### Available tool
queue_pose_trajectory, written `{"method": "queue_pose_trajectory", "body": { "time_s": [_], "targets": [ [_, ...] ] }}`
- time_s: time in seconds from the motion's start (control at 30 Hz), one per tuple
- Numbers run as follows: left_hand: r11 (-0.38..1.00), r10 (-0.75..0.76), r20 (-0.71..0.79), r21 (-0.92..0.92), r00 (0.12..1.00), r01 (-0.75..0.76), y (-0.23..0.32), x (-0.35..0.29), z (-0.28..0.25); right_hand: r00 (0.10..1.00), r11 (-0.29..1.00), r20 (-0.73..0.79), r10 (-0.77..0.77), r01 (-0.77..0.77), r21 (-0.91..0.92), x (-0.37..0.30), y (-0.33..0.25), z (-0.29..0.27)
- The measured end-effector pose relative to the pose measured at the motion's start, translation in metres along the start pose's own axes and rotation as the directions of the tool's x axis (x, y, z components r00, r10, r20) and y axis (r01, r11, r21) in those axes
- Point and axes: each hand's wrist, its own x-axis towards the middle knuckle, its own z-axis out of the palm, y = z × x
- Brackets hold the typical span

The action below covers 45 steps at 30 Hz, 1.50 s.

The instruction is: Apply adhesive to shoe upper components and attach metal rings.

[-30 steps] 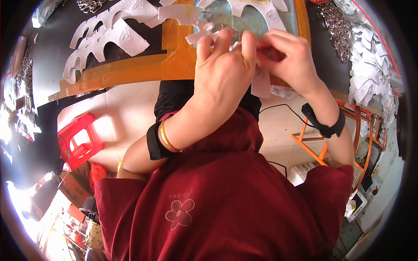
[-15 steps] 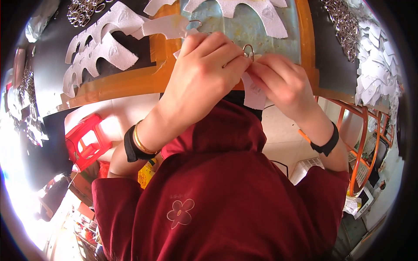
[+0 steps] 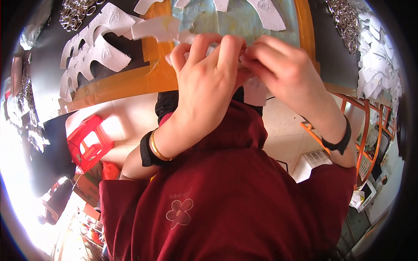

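Observation:
Over the near edge of the table, both my hands work close together on one pale, felt-like strip with curved cutouts. My left hand [image 3: 204,78] is bent around it with curled fingers. My right hand [image 3: 285,65] pinches it, thumb against fingertips, right beside the left fingers. An end of the pale strip [image 3: 255,92] hangs below my right hand. Another pale piece [image 3: 152,28], blurred at its right end, stretches toward my left fingers; whether it joins the held strip I cannot tell. My fingers hide the spot where they meet, and no metal ring shows there.
Scalloped pale strips [image 3: 111,54] lie at the left, others at the far edge [image 3: 272,17]. Metal rings [image 3: 78,13] are heaped far left, with more rings [image 3: 344,21] at the right beside piled pale pieces [image 3: 374,65]. Brown tape [image 3: 117,85] edges the table. A red stool [image 3: 93,139] stands below.
The oval metal ring seen between my fingers is now hidden. My left hand has turned, its fingers more raised and spread; my right hand has shifted slightly up and left at the fingertips.

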Motion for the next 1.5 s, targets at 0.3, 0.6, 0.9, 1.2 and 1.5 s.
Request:
{"method": "queue_pose_trajectory", "body": {
  "time_s": [0.3,0.6,0.9,1.2,1.5],
  "targets": [
    [0.974,0.08,-0.031,-0.212,0.996,-0.085,-0.012,-0.002,-0.017,0.985,0.98,-0.064,-0.159,0.15,-0.129,-0.02,0.004,0.008],
    [0.953,0.079,0.006,-0.293,0.997,-0.074,-0.017,-0.001,-0.002,0.977,0.968,-0.128,-0.172,0.144,-0.205,-0.025,0.003,0.016],
    [0.967,0.099,-0.083,-0.228,0.992,-0.116,-0.017,-0.007,0.0,0.976,0.967,-0.101,-0.194,0.173,-0.186,-0.028,0.004,0.015],
    [0.946,0.152,-0.099,-0.273,0.984,-0.173,-0.022,-0.005,0.0,0.965,0.949,-0.25,-0.078,-0.005,-0.315,-0.05,-0.008,0.036],
    [0.926,0.372,0.08,0.038,0.925,-0.376,-0.02,0.026,-0.021,0.952,0.944,-0.299,-0.06,-0.043,-0.328,-0.056,-0.011,0.043]
  ]
}}
